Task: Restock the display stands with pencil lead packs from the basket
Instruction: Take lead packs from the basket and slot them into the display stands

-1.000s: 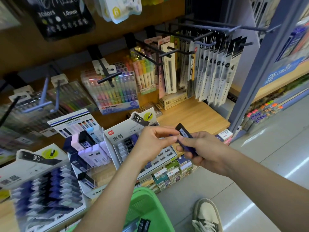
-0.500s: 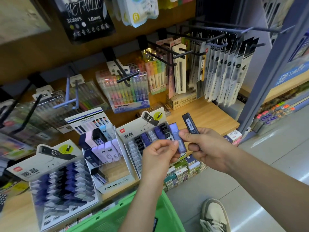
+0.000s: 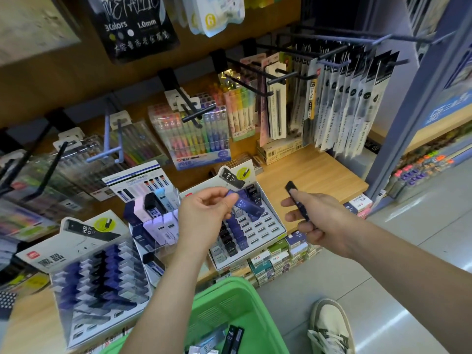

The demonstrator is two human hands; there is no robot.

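Left hand [image 3: 204, 215] pinches blue pack [image 3: 246, 204] over right stand [image 3: 275, 227], near shelf front edge. Right hand [image 3: 316, 221] clamps black pack [image 3: 296, 200]. Match colour column, slide in label-up. More packs in basket [image 3: 229, 302].

2 hands: left hand [image 3: 204, 215] w/ 1 blue lead pack [image 3: 246, 203], right hand [image 3: 319, 221] w/ 1 dark lead pack [image 3: 296, 200]. 3 display stands: left stand [image 3: 84, 277], middle stand [image 3: 153, 215], right stand [image 3: 255, 226]. 1 green basket [image 3: 229, 302]; packs inside, count unclear. 1 shoe [image 3: 329, 328].
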